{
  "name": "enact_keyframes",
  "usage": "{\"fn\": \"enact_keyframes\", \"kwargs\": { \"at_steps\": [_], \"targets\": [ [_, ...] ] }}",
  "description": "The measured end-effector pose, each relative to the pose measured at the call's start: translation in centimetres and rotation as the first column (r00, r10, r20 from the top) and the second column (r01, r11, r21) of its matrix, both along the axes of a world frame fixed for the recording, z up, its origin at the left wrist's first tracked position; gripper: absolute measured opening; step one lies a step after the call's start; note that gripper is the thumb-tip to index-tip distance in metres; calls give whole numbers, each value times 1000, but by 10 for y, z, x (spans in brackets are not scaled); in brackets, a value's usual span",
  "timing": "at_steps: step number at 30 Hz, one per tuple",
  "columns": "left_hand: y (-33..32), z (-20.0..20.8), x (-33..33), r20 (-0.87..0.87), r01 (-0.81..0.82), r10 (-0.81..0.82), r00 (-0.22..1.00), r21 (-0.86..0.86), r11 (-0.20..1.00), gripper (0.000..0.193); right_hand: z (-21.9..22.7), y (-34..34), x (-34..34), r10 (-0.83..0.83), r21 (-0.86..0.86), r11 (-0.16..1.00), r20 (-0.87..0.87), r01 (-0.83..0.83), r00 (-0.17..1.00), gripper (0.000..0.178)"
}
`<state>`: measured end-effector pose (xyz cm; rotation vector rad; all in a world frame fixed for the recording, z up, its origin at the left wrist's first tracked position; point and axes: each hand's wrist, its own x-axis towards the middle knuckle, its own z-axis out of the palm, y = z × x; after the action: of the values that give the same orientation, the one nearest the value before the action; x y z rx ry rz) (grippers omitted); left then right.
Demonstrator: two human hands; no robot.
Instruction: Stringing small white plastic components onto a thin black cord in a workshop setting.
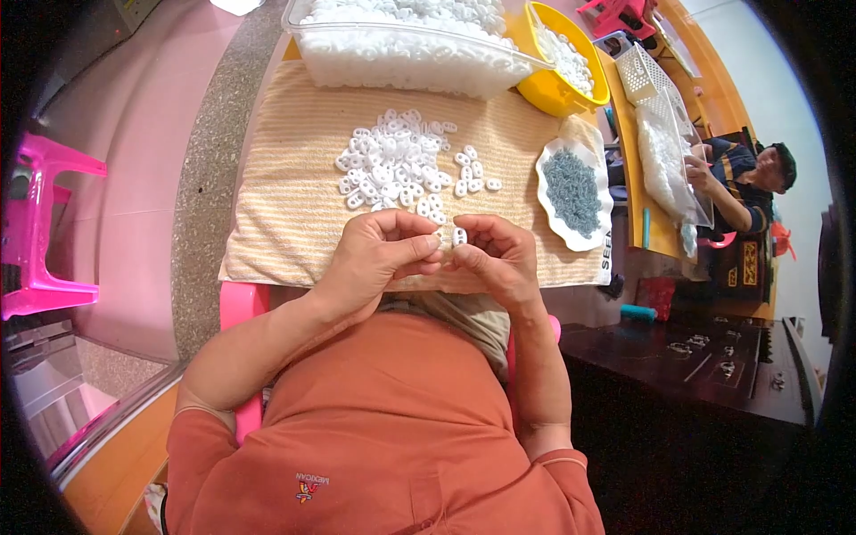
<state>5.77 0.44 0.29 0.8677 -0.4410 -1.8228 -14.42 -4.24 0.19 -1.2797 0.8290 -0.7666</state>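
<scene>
In front of my body, my two hands are close together at the near edge of a striped towel [294, 178]. My right hand [497, 254] pinches a small white oval plastic piece with holes [459, 237] between thumb and fingertips. The thumb and forefinger of my left hand [385, 250] are pressed together beside it; what they hold is too small to make out. Just beyond the fingers lie a few similar white pieces [432, 210]. Farther off is a loose heap of them [392, 160], with a smaller group [468, 171] to its right.
A scalloped white dish [546, 171] of small grey-blue parts [572, 192] stands at the right. At the back are a clear tub [410, 62] and a yellow basin [557, 100], both holding white pieces. A pink stool [45, 223] stands left. Another person [744, 178] sits at the far right.
</scene>
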Motion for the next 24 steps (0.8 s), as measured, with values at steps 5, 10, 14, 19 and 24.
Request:
{"fn": "enact_keyframes", "kwargs": {
  "at_steps": [5, 10, 14, 19, 24],
  "targets": [
    [1, 3, -1, 8, 4, -4, 1000, 0, 1000, 13, 2, 1, 2, -7, 31, 999, 43, 5, 999, 30],
    [1, 3, -1, 12, 6, -6, 1000, 2, 1000, 13, 2, 2, 3, -6, 43, 999, 57, 4, 998, 30],
    [1, 4, -1, 17, 14, -13, 1000, -5, 1000, 13, 1, 2, 3, -8, 56, 998, 73, 4, 997, 30],
    [1, 4, -1, 12, 20, -20, 1000, -10, 1000, 12, -2, 2, 2, -3, 57, 998, 79, -1, 997, 30],
    [1, 3, -1, 14, 17, -17, 1000, -5, 1000, 12, -3, 1, 1, 16, 55, 998, 74, -20, 997, 30]
  ]
}}
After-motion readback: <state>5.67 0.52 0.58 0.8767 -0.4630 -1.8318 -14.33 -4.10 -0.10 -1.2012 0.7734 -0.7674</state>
